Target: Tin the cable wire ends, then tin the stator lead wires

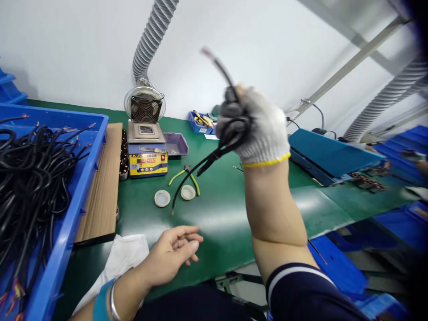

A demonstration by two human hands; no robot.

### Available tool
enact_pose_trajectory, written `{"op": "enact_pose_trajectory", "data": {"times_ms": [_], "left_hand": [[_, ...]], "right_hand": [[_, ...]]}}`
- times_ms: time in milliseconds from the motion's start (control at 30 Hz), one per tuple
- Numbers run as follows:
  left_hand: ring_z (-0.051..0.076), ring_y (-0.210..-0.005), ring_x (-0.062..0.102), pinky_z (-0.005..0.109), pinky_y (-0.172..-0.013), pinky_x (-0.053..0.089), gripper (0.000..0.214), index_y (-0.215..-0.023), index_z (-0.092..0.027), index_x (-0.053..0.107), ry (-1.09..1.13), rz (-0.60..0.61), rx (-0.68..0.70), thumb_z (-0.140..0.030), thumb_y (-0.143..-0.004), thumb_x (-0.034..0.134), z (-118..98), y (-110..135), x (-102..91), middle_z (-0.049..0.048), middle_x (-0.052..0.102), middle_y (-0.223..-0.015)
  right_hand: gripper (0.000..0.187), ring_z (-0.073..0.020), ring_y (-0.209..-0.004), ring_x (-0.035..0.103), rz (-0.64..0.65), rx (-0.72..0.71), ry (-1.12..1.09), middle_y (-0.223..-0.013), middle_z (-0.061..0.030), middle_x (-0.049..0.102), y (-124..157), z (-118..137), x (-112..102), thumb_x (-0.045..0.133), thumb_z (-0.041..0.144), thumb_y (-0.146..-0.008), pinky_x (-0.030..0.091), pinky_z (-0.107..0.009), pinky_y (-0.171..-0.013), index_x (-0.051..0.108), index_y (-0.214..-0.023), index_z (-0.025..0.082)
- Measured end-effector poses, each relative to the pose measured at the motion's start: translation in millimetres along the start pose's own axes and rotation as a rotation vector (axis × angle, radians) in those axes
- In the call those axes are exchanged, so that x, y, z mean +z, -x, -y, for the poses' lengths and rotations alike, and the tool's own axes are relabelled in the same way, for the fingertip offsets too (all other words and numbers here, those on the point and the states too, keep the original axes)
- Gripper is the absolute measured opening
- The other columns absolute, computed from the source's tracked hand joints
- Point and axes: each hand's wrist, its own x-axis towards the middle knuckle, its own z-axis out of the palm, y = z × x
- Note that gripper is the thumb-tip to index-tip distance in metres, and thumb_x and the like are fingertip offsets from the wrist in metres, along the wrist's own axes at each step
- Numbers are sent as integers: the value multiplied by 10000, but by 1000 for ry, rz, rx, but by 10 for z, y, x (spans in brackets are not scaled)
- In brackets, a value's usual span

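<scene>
My right hand [257, 122], in a white knitted glove with a yellow hem and grey fingertips, is closed around a coiled black cable [219, 151] raised above the bench. One stripped end points up, blurred; the other end hangs down toward the left. Bare, my left hand [174, 252] hovers low over the near part of the green bench, fingers apart and nothing in them. Beyond it lie two small round white dishes [162, 199] and pliers with green handles [195, 183]. A white cloth-like item [129, 252] rests beside my left wrist.
At left, a blue crate [96, 156] holds many black cables [36, 169], with a cardboard sheet [106, 187] alongside. A yellow-and-blue soldering pot unit [148, 164] stands under a grey duct [154, 38]. Further right are a tool bin [201, 122] and a teal panel [334, 149].
</scene>
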Motion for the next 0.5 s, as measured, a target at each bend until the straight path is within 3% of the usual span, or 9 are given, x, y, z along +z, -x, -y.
{"op": "enact_pose_trajectory", "data": {"times_ms": [133,267,367,433,500], "left_hand": [[126,-668,618,255,-538,457,531,-1266,-251,475,208,-29,188,-450,-790,603,-39,42,43,169,482,-1337],[109,-623,602,230,-485,425,373,-1176,-261,546,389,-336,348,-414,-836,551,-79,25,51,122,530,-1296],[96,-585,580,214,-478,421,331,-1045,-187,627,441,-536,382,-415,-809,582,-91,-22,24,111,645,-1102],[104,-574,580,214,-492,438,336,-965,-143,656,440,-561,363,-419,-778,615,-85,-43,11,97,690,-909],[107,-552,577,222,-502,453,343,-919,-123,665,428,-546,323,-424,-758,634,-71,-49,11,75,685,-776]], "right_hand": [[330,39,-354,332,-188,-174,-414,-523,93,390,535,-74,-352,277,270,-963,356,-52,-428,503,-742,173],[111,5,-377,400,-413,-203,-578,-508,108,404,1031,-556,-733,478,240,-874,412,-124,-446,483,-780,183],[202,-19,-415,441,-554,-76,-525,-529,116,400,1383,-1066,-1031,611,245,-769,431,-148,-441,417,-759,187],[218,-43,-489,515,-673,53,-373,-590,95,464,1591,-1370,-1238,623,280,-730,499,-184,-519,437,-802,191],[245,-103,-680,608,-792,99,-68,-766,29,566,1767,-1570,-1413,571,343,-743,554,-287,-669,471,-910,195]]}}
